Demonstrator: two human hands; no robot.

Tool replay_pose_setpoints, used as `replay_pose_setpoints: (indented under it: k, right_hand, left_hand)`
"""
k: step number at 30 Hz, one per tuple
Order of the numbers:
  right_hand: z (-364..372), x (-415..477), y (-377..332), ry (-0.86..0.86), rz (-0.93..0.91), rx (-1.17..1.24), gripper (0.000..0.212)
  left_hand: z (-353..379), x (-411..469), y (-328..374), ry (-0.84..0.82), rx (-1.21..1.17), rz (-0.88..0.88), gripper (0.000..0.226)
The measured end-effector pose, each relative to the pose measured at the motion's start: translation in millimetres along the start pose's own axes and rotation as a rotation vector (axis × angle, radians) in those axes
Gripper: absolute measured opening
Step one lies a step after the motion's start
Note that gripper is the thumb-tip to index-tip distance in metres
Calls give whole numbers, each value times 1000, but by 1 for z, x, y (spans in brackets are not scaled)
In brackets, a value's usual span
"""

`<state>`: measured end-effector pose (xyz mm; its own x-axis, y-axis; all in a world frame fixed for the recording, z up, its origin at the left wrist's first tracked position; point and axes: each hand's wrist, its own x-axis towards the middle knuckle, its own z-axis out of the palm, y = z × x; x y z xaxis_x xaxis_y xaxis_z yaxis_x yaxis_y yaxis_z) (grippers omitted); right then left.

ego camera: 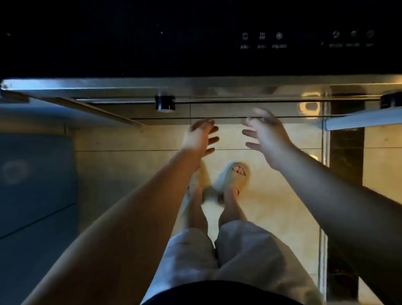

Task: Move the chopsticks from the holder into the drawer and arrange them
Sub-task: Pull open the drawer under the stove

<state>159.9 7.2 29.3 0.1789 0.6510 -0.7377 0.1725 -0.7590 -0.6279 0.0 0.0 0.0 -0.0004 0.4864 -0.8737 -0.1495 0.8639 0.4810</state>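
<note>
Both my arms reach forward and down over a tiled floor. My left hand is open with fingers spread and holds nothing. My right hand is open too, fingers apart, empty, a hand's width to the right of the left one. Both hands hover just below a shut appliance front with a long metal bar handle on black mounts. No chopsticks, holder or open drawer are in sight.
A black glass cooktop with touch icons fills the top, edged by a steel rim. Grey cabinet fronts stand at the left. My legs and a slippered foot are below on the beige floor tiles.
</note>
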Motion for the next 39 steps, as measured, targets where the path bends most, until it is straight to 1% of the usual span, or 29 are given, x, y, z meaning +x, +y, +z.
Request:
replay_pose_setpoints:
  k: [2,4,6,7,9,10,12,13,15,18,21,26,33,39]
  right_hand:
    - [1,15,-2,-55,102,229,42]
    - [-1,27,-6,-108,165,407,43]
    - [-2,36,-7,-148,179,551,43]
    - [-4,40,-9,-159,172,612,39]
    - [-8,44,-12,-173,161,748,25]
    - [-10,48,-12,-174,179,829,23]
    - [-13,51,-11,-178,203,979,26]
    - [-15,52,-10,-187,204,1014,28]
    - [-18,54,-7,-214,205,1020,29]
    - [-17,53,-9,-217,206,967,27]
    - [-16,49,-15,-204,211,930,26]
    - [-22,45,-21,-230,212,855,29]
    - [-25,41,-25,-233,249,846,29]
    - [-25,35,-25,-182,268,834,28]
  left_hand:
    - [6,11,6,-19,-117,16,16]
    - [7,18,11,-18,-247,30,20]
    - [10,24,14,-33,-340,58,21]
    - [10,25,17,-39,-379,66,20]
    - [11,26,22,-34,-474,70,20]
    - [12,26,25,-26,-519,67,22]
    - [13,25,28,-20,-565,51,27]
    - [14,23,29,-24,-570,41,28]
    - [15,22,30,-32,-565,21,30]
    - [17,19,31,-15,-534,15,34]
    - [15,19,31,10,-480,14,31]
    - [12,14,38,-2,-408,-24,30]
    - [11,7,44,-3,-372,-67,32]
    - [14,1,43,7,-372,-70,27]
